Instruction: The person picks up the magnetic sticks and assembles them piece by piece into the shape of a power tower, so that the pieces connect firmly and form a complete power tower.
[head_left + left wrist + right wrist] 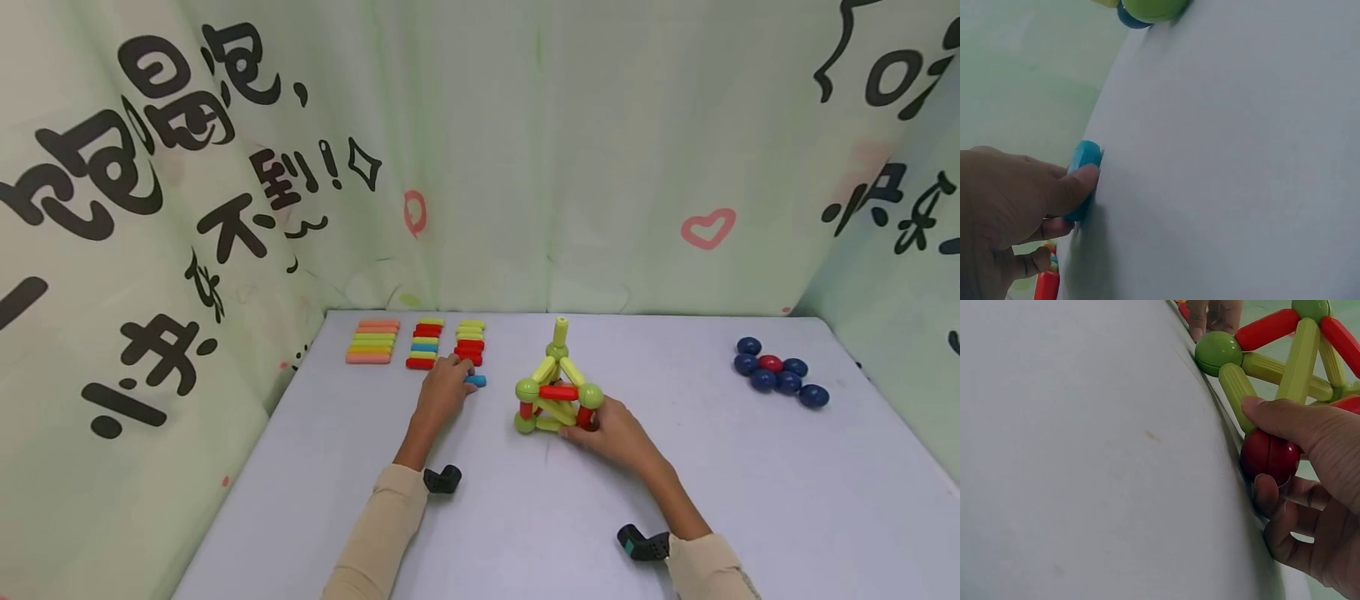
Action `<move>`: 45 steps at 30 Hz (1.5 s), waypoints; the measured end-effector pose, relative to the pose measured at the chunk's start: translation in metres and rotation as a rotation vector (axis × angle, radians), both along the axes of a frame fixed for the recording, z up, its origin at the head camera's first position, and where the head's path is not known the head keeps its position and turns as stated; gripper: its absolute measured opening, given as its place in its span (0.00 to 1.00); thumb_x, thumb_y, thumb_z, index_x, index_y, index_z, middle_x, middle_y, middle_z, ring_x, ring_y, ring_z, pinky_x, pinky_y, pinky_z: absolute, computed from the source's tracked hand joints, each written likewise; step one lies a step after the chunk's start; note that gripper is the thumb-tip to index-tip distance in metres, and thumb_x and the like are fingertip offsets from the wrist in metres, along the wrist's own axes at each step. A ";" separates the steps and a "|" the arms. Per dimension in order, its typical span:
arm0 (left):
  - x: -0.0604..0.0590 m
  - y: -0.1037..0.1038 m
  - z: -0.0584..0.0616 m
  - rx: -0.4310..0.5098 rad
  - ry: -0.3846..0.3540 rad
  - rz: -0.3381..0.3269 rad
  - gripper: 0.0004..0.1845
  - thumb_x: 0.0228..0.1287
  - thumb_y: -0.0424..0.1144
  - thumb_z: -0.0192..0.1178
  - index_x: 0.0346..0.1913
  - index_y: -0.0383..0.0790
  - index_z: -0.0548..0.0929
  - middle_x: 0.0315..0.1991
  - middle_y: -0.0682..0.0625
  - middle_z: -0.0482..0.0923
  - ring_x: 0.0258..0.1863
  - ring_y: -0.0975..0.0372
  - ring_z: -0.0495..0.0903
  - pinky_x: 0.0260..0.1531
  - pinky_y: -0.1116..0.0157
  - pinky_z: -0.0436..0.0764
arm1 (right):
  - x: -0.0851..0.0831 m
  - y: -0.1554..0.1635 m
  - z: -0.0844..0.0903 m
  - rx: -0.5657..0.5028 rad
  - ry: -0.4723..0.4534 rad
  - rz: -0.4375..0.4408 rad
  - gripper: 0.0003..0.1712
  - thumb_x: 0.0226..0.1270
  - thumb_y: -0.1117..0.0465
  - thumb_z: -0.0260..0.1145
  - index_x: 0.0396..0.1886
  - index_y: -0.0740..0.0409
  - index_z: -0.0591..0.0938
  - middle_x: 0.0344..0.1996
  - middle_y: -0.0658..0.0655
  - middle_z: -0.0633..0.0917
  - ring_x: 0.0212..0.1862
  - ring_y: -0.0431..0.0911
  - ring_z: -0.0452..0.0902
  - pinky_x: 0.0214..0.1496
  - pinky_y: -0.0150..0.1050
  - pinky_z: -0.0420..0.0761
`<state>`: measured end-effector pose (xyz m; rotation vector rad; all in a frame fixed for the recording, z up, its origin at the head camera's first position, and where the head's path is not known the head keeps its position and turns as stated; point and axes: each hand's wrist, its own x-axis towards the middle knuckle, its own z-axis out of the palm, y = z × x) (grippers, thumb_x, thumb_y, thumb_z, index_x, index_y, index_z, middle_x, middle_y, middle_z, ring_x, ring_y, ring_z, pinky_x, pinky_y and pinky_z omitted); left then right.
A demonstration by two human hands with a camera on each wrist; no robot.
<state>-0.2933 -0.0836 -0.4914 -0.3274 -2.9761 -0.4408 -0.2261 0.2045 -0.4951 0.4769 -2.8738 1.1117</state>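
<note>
The blue stick (1083,178) lies flat on the counter (525,517), just right of the rightmost of three rows of coloured sticks (425,342) at the far left, and to the left of the stick-and-ball frame (557,387) standing mid-counter. The left hand (444,388) has its thumb (1069,187) pressed against the near side of the stick; the other fingers are behind it in the wrist view, so a full pinch looks likely but I cannot confirm it. The right hand (611,429) grasps the frame's near right corner: the thumb lies on a yellow-green stick (1238,394) and the fingers curl under the red ball (1269,455) there, steadying the whole build against the counter.

Judging by this, the step in hand is picking a new piece while the build is braced. The next move would call for lifting the blue stick clear of its neighbours without dragging them along, then carrying it rightward to a free ball on the frame, such as the green ball (1218,352) at the near left corner. The right hand would need to hold firm, since the frame is tall, with a stub sticking up at its top, and a sideways nudge could tip it.

A cluster of dark blue balls (780,373) with one red among them sits far right, well apart.
</note>
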 end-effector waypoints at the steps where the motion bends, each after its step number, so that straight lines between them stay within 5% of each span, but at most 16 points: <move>1: 0.001 0.001 0.000 -0.011 0.010 -0.007 0.14 0.59 0.42 0.69 0.47 0.43 0.83 0.47 0.46 0.78 0.44 0.57 0.76 0.42 0.65 0.83 | -0.002 0.000 0.000 0.000 -0.003 -0.004 0.32 0.56 0.51 0.76 0.55 0.62 0.76 0.39 0.57 0.83 0.37 0.45 0.74 0.37 0.38 0.77; 4: 0.006 0.004 0.003 0.092 0.000 0.005 0.14 0.59 0.40 0.69 0.47 0.42 0.83 0.44 0.48 0.78 0.43 0.59 0.76 0.42 0.65 0.83 | -0.007 0.000 0.001 0.002 -0.005 0.003 0.33 0.56 0.50 0.75 0.57 0.63 0.75 0.41 0.58 0.84 0.37 0.45 0.74 0.38 0.38 0.78; 7: 0.011 0.010 0.011 0.386 -0.034 0.000 0.14 0.61 0.38 0.67 0.49 0.40 0.81 0.44 0.47 0.80 0.44 0.58 0.77 0.45 0.63 0.83 | -0.011 0.000 0.001 0.013 -0.016 0.012 0.33 0.57 0.50 0.75 0.56 0.63 0.75 0.38 0.57 0.83 0.35 0.45 0.73 0.35 0.37 0.76; 11: 0.023 0.022 0.029 0.810 -0.075 -0.102 0.17 0.65 0.40 0.64 0.53 0.37 0.79 0.47 0.44 0.82 0.49 0.54 0.81 0.50 0.61 0.83 | -0.014 0.002 0.001 0.023 -0.025 0.007 0.34 0.57 0.50 0.74 0.57 0.64 0.74 0.35 0.57 0.82 0.33 0.45 0.71 0.31 0.35 0.73; 15: 0.035 0.035 0.046 0.984 -0.105 -0.201 0.19 0.66 0.44 0.63 0.55 0.38 0.78 0.49 0.43 0.82 0.51 0.54 0.81 0.52 0.62 0.82 | -0.014 0.002 0.001 0.030 -0.025 -0.005 0.35 0.57 0.50 0.74 0.58 0.64 0.74 0.34 0.57 0.81 0.33 0.45 0.71 0.30 0.35 0.72; 25: 0.046 0.049 0.053 0.928 -0.046 -0.255 0.17 0.67 0.42 0.63 0.56 0.40 0.79 0.49 0.45 0.83 0.51 0.55 0.82 0.47 0.66 0.81 | -0.012 0.001 0.000 0.026 -0.022 -0.011 0.35 0.58 0.49 0.74 0.58 0.64 0.74 0.39 0.58 0.83 0.35 0.46 0.71 0.33 0.36 0.72; 38: 0.051 0.052 0.046 0.843 -0.030 -0.289 0.19 0.69 0.46 0.59 0.59 0.43 0.77 0.50 0.46 0.84 0.52 0.55 0.81 0.49 0.55 0.82 | -0.003 0.001 -0.007 0.034 -0.032 -0.048 0.34 0.58 0.48 0.74 0.57 0.64 0.75 0.32 0.55 0.81 0.31 0.45 0.69 0.29 0.36 0.69; 42: 0.045 0.044 0.041 0.829 -0.007 -0.225 0.17 0.73 0.48 0.54 0.57 0.43 0.79 0.48 0.47 0.85 0.50 0.56 0.82 0.47 0.59 0.82 | -0.002 -0.002 -0.007 0.022 -0.010 -0.054 0.35 0.57 0.48 0.74 0.58 0.63 0.74 0.33 0.56 0.80 0.32 0.45 0.69 0.30 0.36 0.69; 45: 0.036 0.033 0.036 0.720 0.030 -0.080 0.13 0.73 0.44 0.54 0.53 0.43 0.80 0.46 0.48 0.84 0.48 0.57 0.81 0.46 0.61 0.83 | -0.005 -0.003 -0.006 0.011 0.024 -0.061 0.37 0.56 0.48 0.75 0.60 0.62 0.72 0.39 0.58 0.82 0.36 0.46 0.71 0.34 0.36 0.71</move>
